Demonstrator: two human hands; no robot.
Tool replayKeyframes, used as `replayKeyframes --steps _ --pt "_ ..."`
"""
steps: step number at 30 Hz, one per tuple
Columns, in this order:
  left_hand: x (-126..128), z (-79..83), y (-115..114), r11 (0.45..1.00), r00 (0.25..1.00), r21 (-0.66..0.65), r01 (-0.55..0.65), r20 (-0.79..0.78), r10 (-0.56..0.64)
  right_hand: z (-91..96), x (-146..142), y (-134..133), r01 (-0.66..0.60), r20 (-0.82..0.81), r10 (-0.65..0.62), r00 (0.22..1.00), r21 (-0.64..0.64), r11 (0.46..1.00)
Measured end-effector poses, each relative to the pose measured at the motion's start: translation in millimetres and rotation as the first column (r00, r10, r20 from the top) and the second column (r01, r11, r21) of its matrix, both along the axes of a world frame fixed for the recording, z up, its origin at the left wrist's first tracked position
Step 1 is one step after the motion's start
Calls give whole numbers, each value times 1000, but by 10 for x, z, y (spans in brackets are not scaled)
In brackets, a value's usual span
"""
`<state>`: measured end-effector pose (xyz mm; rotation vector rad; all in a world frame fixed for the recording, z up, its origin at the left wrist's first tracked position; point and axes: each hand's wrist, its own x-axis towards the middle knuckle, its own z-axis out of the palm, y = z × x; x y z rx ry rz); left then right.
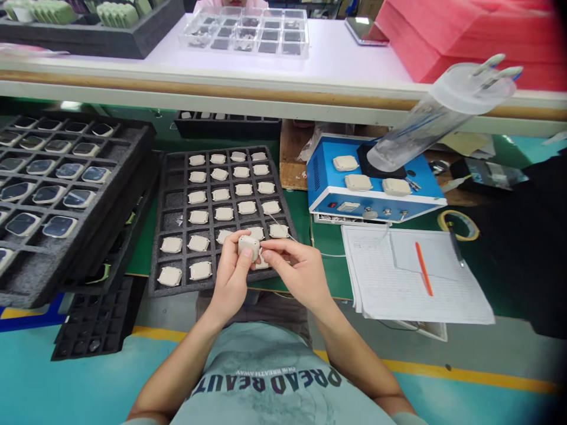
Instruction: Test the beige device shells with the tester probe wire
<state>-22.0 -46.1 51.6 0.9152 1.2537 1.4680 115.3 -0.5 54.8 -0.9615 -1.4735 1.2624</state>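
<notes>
My left hand [233,268] is closed around a small cream watch case [248,247], tilted up over the near edge of a foam tray. At the right side of this case, the fingertips of my right hand [301,265] are pinched together; whatever sits between them is hidden. A thin white cable [333,255] runs from the right, passes behind my right hand and shows again above it. Beneath both hands lies the dark grey foam tray [172,200], with rows of similar cream cases in its compartments and some left-column compartments bare.
Stacked trays of watch cases with dark screens [48,195] stand at left. At right, a blue box [328,171] bears three cream cases and a leaning clear tube [411,130]. Papers [376,283], an orange pen [424,268] and tape [458,226] lie nearby. A shelf [248,88] crosses above.
</notes>
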Motion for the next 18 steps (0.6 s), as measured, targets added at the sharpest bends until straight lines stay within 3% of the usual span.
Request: replayKeyframes --steps 5,10,12,14,15,17,18 --pt "77 37 -78 999 999 -21 44 29 -44 -27 75 100 -77 -58 65 996 -218 973" --pt "114 31 -149 996 998 -57 62 36 -60 3 62 79 -132 -100 111 989 -243 961" --pt "114 26 -102 991 983 -67 113 151 -102 -31 88 12 -56 -102 35 994 -215 975" --pt "101 21 -20 984 943 -74 165 303 -135 -136 191 -63 167 -126 -189 974 -167 972" --pt "87 17 25 982 923 -77 174 360 -135 -213 276 -95 331 -150 -353 924 -151 931" --pt "38 6 106 984 909 -83 158 402 -112 -390 486 -132 656 -207 -679 704 -176 734" --pt "5 -1 137 987 912 -80 141 398 -98 -472 593 -132 706 -213 -749 627 -252 662"
